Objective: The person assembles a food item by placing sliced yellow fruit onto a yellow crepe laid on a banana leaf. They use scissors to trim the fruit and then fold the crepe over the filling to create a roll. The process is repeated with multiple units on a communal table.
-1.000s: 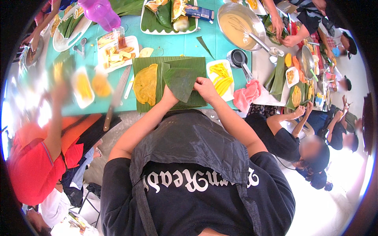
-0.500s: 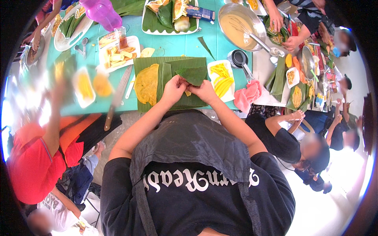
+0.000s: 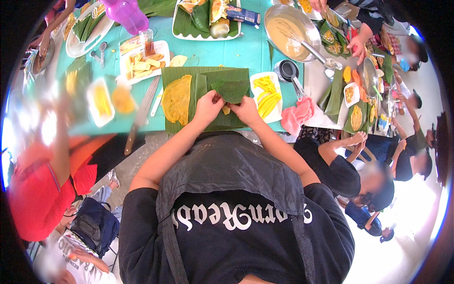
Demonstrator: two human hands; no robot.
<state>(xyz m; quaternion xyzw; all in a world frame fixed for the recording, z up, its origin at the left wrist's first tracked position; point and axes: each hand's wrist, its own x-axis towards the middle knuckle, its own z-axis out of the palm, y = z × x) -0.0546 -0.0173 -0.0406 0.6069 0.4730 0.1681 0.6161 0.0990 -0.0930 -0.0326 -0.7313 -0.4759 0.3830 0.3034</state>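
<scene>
In front of me a dark green piece of banana leaf (image 3: 231,91) is bent up between my hands. My left hand (image 3: 208,107) pinches its left lower edge with fingers closed. Opposite it, my right hand (image 3: 246,112) grips the right lower edge. A small yellowish bit shows between the hands; what it belongs to is hidden. Beneath lies a larger banana leaf sheet (image 3: 221,74), with a narrow folded leaf strip (image 3: 200,90) on it. Left of that strip a yellow crepe (image 3: 177,100) rests flat. Sliced yellow mango fills a white tray (image 3: 256,79) at my right.
A long knife (image 3: 138,120) lies left, its handle over the table edge. Measuring cups (image 3: 287,71) and a pink cloth (image 3: 298,115) sit right. Farther off stand a batter bowl with whisk (image 3: 280,29) and a white tray (image 3: 163,46) of pale yellow pieces. Other people work at both sides.
My hands keep nearly the same place and grip on the leaf. At the far right another person's hands have moved apart over the table.
</scene>
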